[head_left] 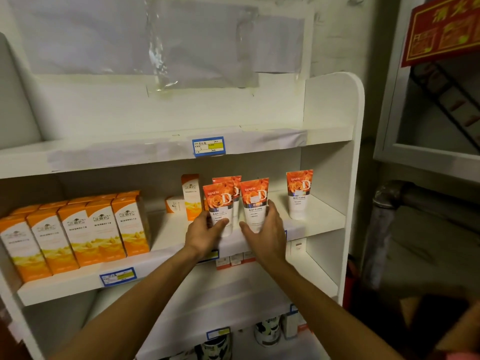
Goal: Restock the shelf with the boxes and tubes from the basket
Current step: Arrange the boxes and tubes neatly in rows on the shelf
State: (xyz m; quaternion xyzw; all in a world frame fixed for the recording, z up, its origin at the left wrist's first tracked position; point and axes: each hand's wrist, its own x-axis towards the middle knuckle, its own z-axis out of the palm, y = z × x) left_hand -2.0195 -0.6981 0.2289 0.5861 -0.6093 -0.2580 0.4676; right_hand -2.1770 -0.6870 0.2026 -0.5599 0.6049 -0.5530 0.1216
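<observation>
On the middle shelf (168, 229) stand orange-and-white tubes. My left hand (205, 233) grips the lower part of one upright tube (218, 201), with another tube (235, 185) right behind it. My right hand (267, 229) wraps around a second upright tube (254, 198) beside it. A further tube (299, 193) stands alone to the right. Several orange-and-white boxes (78, 229) are lined up at the left of the shelf, and two more boxes (191, 196) stand at the back near the tubes. The basket is not in view.
The top shelf (155, 149) carries only a blue price label (208, 146). Lower shelves hold small boxes (235, 259) and round tins (267, 331). A red sign (441, 32) and dark pipes (384, 229) are at the right, past the shelf's side panel (335, 113).
</observation>
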